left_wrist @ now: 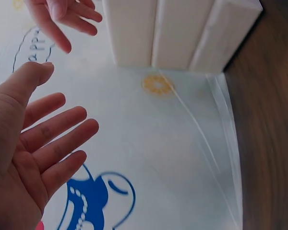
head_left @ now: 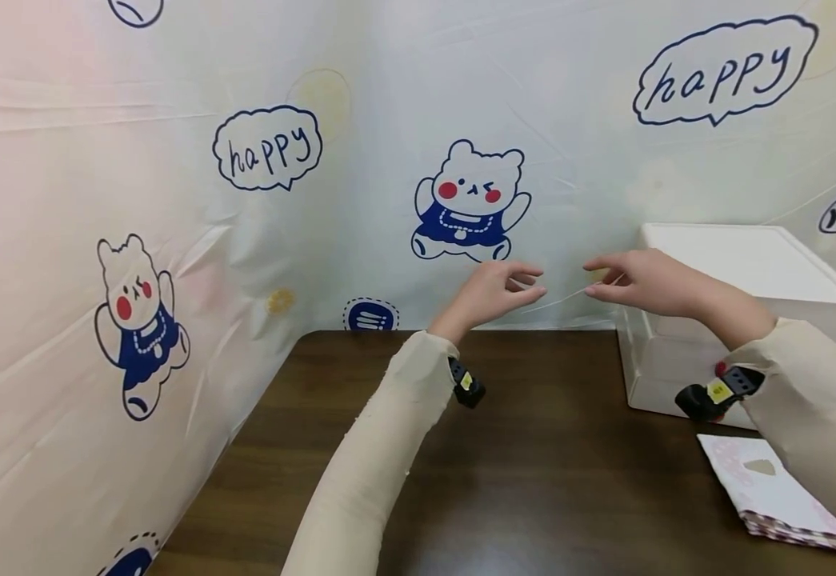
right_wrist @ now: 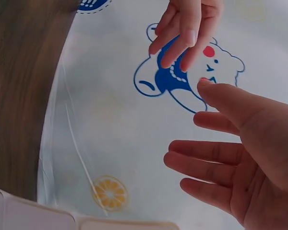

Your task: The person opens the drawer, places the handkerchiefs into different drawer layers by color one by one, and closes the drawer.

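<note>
Both hands are raised above the far part of the brown table point(head_left: 518, 480), facing each other with a gap between them. The left hand point(head_left: 495, 290) has its fingers loosely bent and holds nothing; its palm shows in the left wrist view. Across the gap, the right hand point(head_left: 641, 280) is likewise relaxed, thumb apart from the fingers, with nothing in its grasp. In the right wrist view its spread fingers point(right_wrist: 201, 160) touch no object. Nearest to the right hand is a white box point(head_left: 742, 264), which stands beside and behind it.
A folded stack of pink and white printed paper or cloth point(head_left: 778, 488) lies at the table's right, below the right sleeve. Behind the table hangs a pale curtain point(head_left: 389, 200) with bear drawings and "happy" bubbles. A small camera is strapped to each wrist.
</note>
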`<control>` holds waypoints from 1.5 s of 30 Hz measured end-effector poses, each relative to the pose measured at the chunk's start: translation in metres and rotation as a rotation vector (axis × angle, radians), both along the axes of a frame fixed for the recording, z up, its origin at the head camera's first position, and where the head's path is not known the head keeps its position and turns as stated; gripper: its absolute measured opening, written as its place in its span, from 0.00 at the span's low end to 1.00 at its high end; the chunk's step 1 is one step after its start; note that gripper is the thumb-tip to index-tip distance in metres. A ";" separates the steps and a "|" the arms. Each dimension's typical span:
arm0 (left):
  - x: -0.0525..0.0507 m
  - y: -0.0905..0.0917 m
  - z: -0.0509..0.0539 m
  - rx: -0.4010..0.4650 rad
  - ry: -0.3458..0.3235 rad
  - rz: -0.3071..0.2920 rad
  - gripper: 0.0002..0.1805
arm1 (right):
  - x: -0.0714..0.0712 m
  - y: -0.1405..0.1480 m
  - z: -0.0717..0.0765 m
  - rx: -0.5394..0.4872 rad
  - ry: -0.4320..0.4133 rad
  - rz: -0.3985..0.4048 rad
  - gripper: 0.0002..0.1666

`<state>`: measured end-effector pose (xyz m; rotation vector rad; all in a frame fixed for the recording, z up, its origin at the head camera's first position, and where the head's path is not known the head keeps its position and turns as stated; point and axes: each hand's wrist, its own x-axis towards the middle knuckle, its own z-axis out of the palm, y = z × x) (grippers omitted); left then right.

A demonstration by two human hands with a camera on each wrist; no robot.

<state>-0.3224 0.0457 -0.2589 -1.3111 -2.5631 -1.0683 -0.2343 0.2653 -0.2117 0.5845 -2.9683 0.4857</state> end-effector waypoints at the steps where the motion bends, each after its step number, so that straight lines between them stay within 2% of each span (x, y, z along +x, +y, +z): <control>1: 0.001 0.003 0.001 0.006 -0.003 -0.014 0.21 | 0.002 0.002 0.001 0.000 0.007 -0.008 0.30; 8: 0.009 0.024 0.005 0.032 -0.044 -0.098 0.20 | 0.016 0.013 0.010 0.016 0.027 -0.045 0.31; 15: 0.015 0.044 0.007 0.040 -0.054 -0.143 0.19 | 0.031 0.034 0.017 0.050 0.027 -0.090 0.32; 23: 0.022 0.069 0.006 0.034 -0.050 -0.191 0.18 | 0.049 0.062 0.019 0.130 0.064 -0.168 0.31; 31: 0.028 0.087 0.004 0.035 -0.028 -0.256 0.17 | 0.064 0.083 0.015 0.148 0.036 -0.238 0.32; 35: 0.029 0.096 0.003 0.036 -0.006 -0.262 0.17 | 0.069 0.094 0.012 0.151 0.038 -0.268 0.32; 41: 0.030 0.107 0.002 0.033 -0.002 -0.236 0.16 | 0.075 0.108 0.009 0.179 0.024 -0.279 0.31; 45: 0.029 0.114 0.002 0.037 -0.008 -0.224 0.15 | 0.079 0.115 0.005 0.160 0.020 -0.295 0.30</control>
